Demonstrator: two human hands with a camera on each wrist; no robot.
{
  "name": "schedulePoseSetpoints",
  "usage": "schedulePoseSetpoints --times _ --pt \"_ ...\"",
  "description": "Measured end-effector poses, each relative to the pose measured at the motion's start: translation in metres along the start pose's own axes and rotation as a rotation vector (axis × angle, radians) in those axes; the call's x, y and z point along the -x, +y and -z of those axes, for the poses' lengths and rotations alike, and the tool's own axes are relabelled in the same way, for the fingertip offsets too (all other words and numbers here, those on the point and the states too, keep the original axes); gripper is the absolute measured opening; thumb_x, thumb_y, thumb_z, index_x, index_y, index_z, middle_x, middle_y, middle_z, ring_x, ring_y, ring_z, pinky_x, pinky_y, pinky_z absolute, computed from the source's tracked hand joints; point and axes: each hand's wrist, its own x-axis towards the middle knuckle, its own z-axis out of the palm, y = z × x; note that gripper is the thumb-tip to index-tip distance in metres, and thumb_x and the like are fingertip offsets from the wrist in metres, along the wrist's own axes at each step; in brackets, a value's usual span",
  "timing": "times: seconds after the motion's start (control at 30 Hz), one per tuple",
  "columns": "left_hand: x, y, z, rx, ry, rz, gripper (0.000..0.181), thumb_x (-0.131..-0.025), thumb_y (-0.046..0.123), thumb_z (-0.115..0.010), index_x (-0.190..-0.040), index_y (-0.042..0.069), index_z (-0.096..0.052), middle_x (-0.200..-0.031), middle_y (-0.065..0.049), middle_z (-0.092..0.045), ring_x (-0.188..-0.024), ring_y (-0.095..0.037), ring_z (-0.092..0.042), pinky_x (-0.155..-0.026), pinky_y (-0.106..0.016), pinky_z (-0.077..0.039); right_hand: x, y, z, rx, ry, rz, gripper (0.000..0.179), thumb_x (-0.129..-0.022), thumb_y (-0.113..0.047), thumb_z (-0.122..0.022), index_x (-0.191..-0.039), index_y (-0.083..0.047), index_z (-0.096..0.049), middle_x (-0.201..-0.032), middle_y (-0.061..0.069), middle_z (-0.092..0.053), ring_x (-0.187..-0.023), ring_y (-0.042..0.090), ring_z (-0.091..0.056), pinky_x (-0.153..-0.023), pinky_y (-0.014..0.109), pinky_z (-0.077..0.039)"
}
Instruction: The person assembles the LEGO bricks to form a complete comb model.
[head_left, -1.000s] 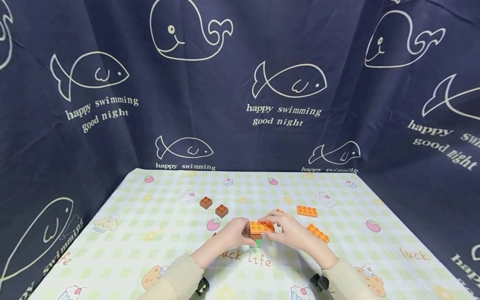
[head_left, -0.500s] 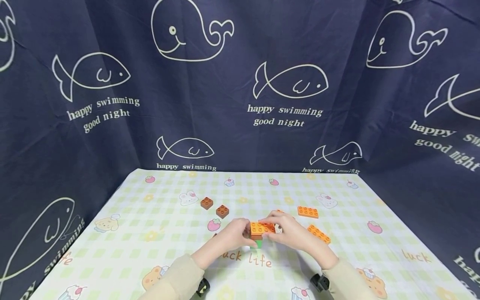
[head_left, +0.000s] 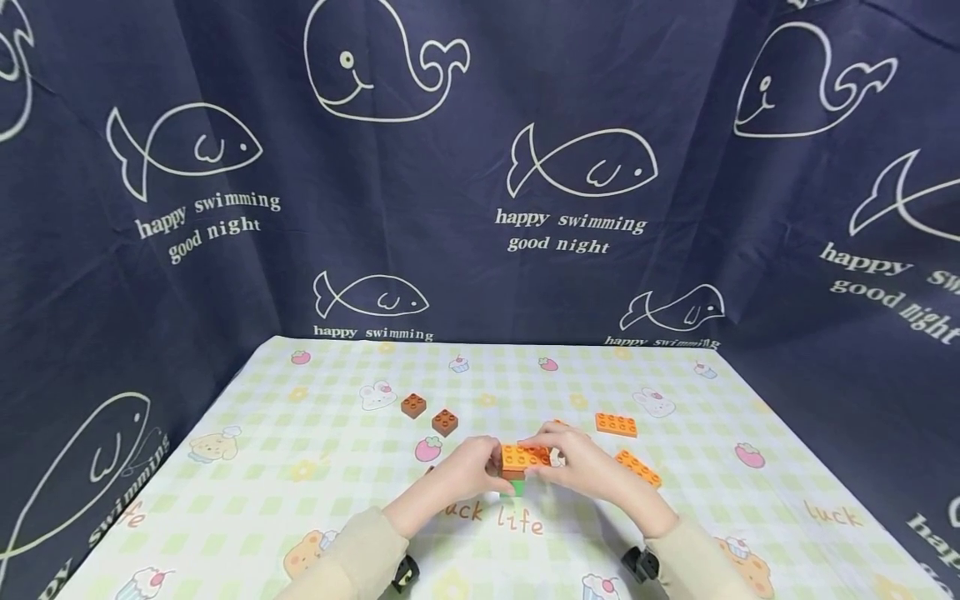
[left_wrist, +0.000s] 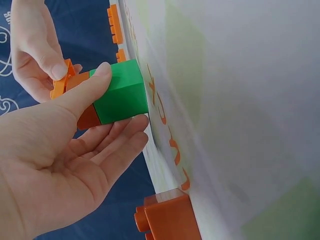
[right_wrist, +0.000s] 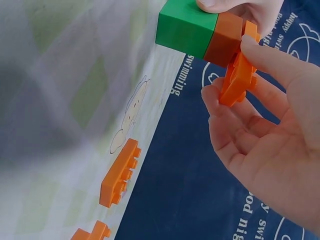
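A small stack of toy building bricks stands on the cloth between both hands: a green block [left_wrist: 122, 95] at the bottom, a brown brick [right_wrist: 225, 39] on it, and a long orange brick [head_left: 517, 457] on top. My left hand [head_left: 472, 467] holds the stack's lower part, thumb on the green block near the brown brick and fingers on the far side. The right hand [head_left: 573, 460] pinches the orange brick between thumb and fingers. In the right wrist view this orange brick overhangs the brown one and looks slightly tilted against it.
Two brown bricks, one [head_left: 413, 406] behind the other [head_left: 445, 422], lie back left. Another brown brick [left_wrist: 172, 215] sits near my left forearm. To the right are two orange bricks [head_left: 616, 424] [head_left: 638, 468], and a third [head_left: 560, 422] is mostly behind my right hand. A dark curtain [head_left: 480, 208] hangs behind the table.
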Motion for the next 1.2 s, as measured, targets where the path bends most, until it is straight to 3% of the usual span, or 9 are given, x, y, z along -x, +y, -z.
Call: schedulePoseSetpoints --times 0.37,0.63,0.83,1.2 --pt "0.0005 0.0013 0.0009 -0.002 -0.005 -0.02 0.03 -0.071 0.02 -0.082 -0.082 0.007 -0.057 -0.076 0.001 -0.056 -0.065 -0.004 -0.047 -0.059 -0.015 -0.044 -0.001 -0.0025 0.0026 0.015 -0.023 0.017 0.032 -0.083 -0.017 -0.07 -0.113 -0.006 -0.067 -0.09 -0.003 -0.058 -0.076 0.01 -0.049 -0.064 0.028 -0.05" --pt "0.0011 0.0015 0.0018 0.0 -0.005 -0.012 0.03 -0.072 0.02 -0.081 -0.081 0.008 -0.055 -0.076 0.001 -0.056 -0.065 -0.004 -0.047 -0.059 -0.015 -0.044 -0.0041 -0.0042 0.004 0.019 -0.053 0.034 0.032 -0.082 -0.018 -0.072 -0.111 -0.005 -0.068 -0.085 -0.003 -0.054 -0.075 0.017 -0.049 -0.062 0.022 -0.047" --pt "-0.0005 0.0006 0.0006 -0.001 0.0 -0.006 0.03 -0.072 0.021 -0.081 -0.082 0.009 -0.056 -0.076 0.002 -0.056 -0.065 -0.004 -0.047 -0.06 -0.015 -0.044 -0.0059 -0.0044 0.0058 0.029 -0.067 0.027 0.032 -0.081 -0.019 -0.073 -0.109 -0.005 -0.068 -0.081 -0.003 -0.052 -0.072 0.011 -0.045 -0.062 0.018 -0.041" --pt "-0.0006 0.0001 -0.0009 -0.015 0.0 -0.009 0.03 -0.072 0.022 -0.081 -0.083 0.008 -0.056 -0.076 0.003 -0.055 -0.065 -0.004 -0.047 -0.06 -0.016 -0.044 -0.0054 -0.0032 0.0059 0.032 -0.073 0.015 0.031 -0.082 -0.019 -0.072 -0.11 -0.007 -0.067 -0.086 -0.004 -0.055 -0.074 0.013 -0.048 -0.063 0.022 -0.045"
